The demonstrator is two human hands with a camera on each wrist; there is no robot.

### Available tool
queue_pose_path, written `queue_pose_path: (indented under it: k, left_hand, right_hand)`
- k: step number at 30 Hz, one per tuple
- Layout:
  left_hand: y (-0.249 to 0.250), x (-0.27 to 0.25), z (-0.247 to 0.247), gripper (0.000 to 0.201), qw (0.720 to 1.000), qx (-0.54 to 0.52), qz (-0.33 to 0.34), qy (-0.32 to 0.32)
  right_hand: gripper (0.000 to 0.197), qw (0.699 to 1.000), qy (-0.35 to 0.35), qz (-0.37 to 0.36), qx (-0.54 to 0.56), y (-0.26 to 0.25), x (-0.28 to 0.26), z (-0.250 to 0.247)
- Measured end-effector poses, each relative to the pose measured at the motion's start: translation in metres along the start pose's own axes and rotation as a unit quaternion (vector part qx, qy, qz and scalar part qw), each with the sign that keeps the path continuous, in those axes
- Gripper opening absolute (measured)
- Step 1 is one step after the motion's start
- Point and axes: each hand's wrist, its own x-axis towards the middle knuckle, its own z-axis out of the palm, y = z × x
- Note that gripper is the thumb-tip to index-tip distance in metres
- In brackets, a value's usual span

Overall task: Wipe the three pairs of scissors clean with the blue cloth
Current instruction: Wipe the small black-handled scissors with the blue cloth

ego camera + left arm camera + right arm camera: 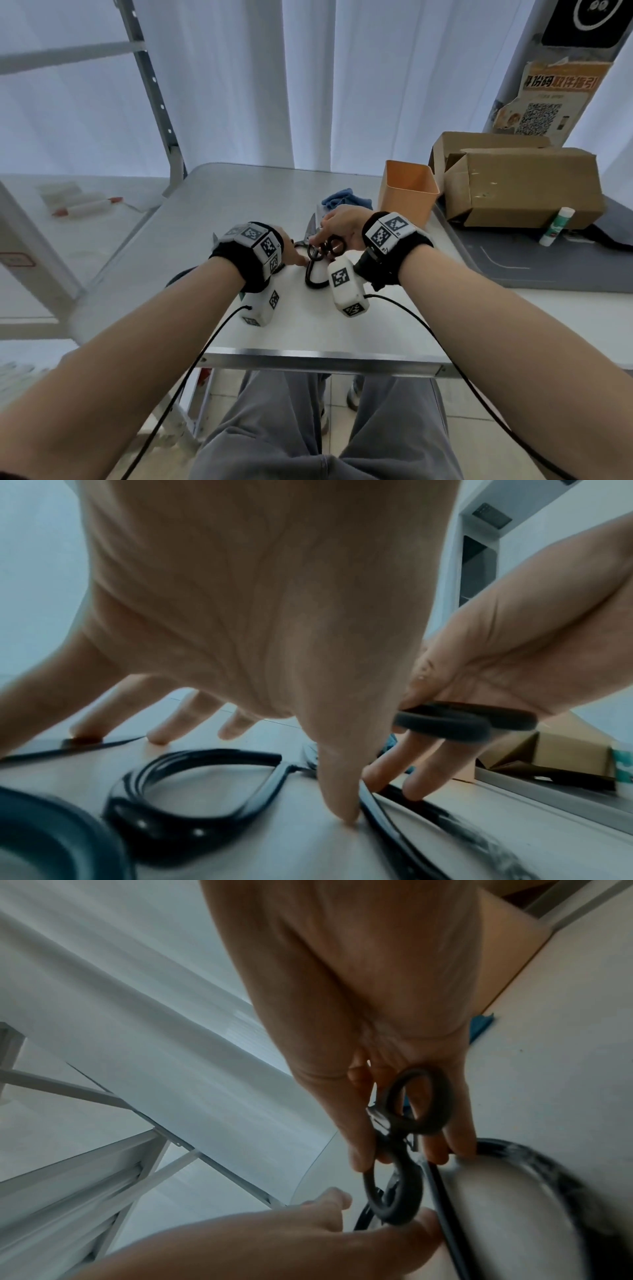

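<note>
While pinching small black-handled scissors [327,247] mid-frame, right hand [342,224]; left hand [291,251], fingers spread straight, pressing larger scissors [192,785] flat on white surface [239,205]. Blue cloth [344,198] just above, beside orange cup [407,192], upper right.

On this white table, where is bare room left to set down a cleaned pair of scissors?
Free: the near strip of the white table toward its metal front edge, and the far-left area. Crowded: the middle, where both hands work at the black-handled scissors, with the blue cloth and orange plastic cup behind.
</note>
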Motion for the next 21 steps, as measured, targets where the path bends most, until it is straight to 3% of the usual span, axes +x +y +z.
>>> queue_pose_path:
  k: [8, 14, 21]
  left_hand:
    - [-0.015, 0.033, -0.01, 0.079, 0.999, -0.035, -0.033, -0.007]
    - [-0.035, 0.071, -0.016, 0.098, 0.996, -0.071, -0.054, -0.002]
    - [-0.048, 0.116, -0.031, 0.102, 0.994, -0.094, -0.048, 0.001]
  right_hand:
    - [0.033, 0.996, 0.022, -0.036, 0.076, -0.004, 0.027, 0.012]
    - [0.037, 0.991, 0.028, -0.044, 0.121, -0.019, 0.059, 0.018]
    - [0.041, 0.985, 0.068, -0.049, 0.153, -0.036, 0.097, 0.012]
